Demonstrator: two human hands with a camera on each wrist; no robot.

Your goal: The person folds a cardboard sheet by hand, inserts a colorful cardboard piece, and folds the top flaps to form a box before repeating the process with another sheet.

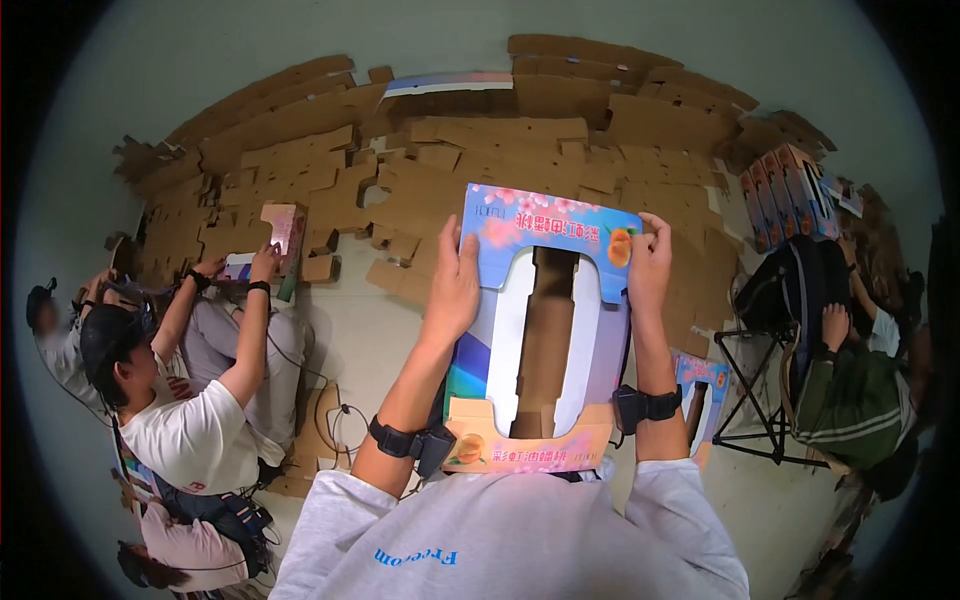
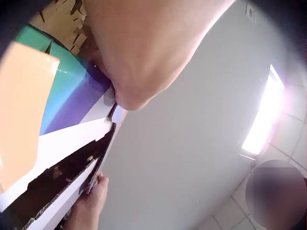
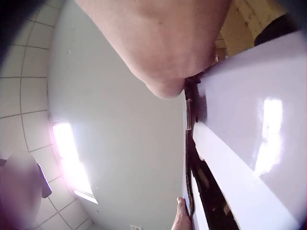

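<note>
A printed carton [image 1: 610,395] in blue, pink and peach, with a long cut-out showing brown cardboard inside, is held up before the chest in the head view. The left hand [image 1: 456,285] grips its far left corner, the right hand [image 1: 649,268] its far right corner, fingers curled at the edge. In the left wrist view the left hand [image 2: 139,72] lies against the green and purple side [image 2: 79,98]. The right wrist view has the right hand [image 3: 168,62] at the glossy pale side [image 3: 240,91]; its fingertips are hidden.
Flattened brown cardboard [image 1: 450,160] covers much of the floor ahead. At left a seated person [image 1: 190,430] handles another carton [image 1: 285,235]. Upright cartons [image 1: 790,195], a folding stool [image 1: 765,400] and a person in green [image 1: 850,400] are at right. A similar carton [image 1: 716,376] stands near the right forearm.
</note>
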